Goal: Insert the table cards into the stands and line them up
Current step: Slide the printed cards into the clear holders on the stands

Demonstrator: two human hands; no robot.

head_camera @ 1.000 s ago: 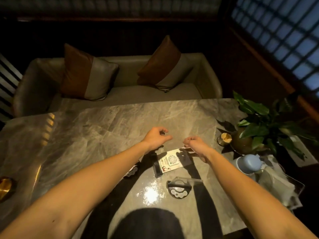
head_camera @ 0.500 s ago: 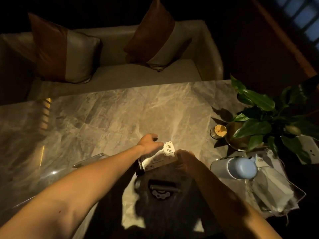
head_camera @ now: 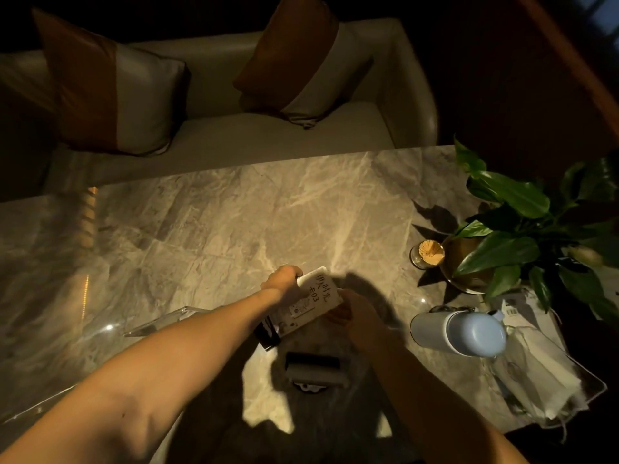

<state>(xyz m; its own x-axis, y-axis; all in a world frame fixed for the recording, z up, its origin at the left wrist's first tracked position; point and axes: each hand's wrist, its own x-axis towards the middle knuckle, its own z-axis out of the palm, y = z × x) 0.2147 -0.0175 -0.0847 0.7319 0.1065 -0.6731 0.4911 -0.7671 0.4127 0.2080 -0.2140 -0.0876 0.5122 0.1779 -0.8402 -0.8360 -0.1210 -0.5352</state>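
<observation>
A white table card with printed characters and "03" is held tilted above the marble table. My left hand grips its upper left edge. My right hand, in shadow, holds its lower right edge. A dark stand base sits at the card's lower left end. A second black stand lies on the table just below the card. A clear acrylic stand lies flat to the left, partly behind my left forearm.
A pale blue bottle lies on its side at the right beside clear bags. A potted plant and a toothpick jar stand at the right edge. A sofa with two cushions is behind the table.
Both hands have taken hold of the card and raised it from flat on the table to tilted. The camera has come closer and tipped down; the scene is darker.
</observation>
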